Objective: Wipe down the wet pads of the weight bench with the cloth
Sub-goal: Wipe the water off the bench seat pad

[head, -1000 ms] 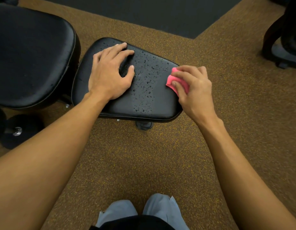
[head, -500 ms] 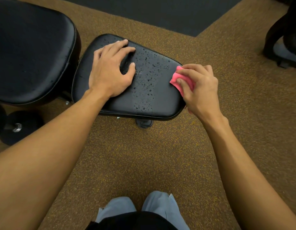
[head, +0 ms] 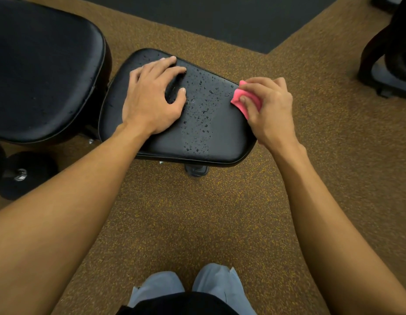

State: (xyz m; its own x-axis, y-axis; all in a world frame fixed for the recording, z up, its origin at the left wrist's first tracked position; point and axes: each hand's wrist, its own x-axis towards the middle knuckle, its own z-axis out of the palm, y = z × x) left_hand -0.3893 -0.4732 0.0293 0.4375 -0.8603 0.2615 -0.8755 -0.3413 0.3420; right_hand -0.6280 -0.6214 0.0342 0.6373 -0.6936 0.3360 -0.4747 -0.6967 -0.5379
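Two black pads (head: 45, 71) (head: 220, 137), one pink cloth (head: 239, 96), two hands (head: 152, 101) (head: 270, 110).

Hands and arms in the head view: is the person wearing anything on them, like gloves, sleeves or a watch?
No. The left hand and right hand are bare, without gloves, and no ring shows on the visible fingers. The left arm and right arm are uncovered from wrist to the picture's edge: no sleeve, watch or band is visible.

My left hand (head: 152, 98) lies palm down on the pad (head: 220, 137), fingers spread and slightly arched, thumb out to the side. My right hand (head: 271, 110) curls its fingers round the cloth (head: 243, 100), knuckles up. Both bare forearms stretch forward.
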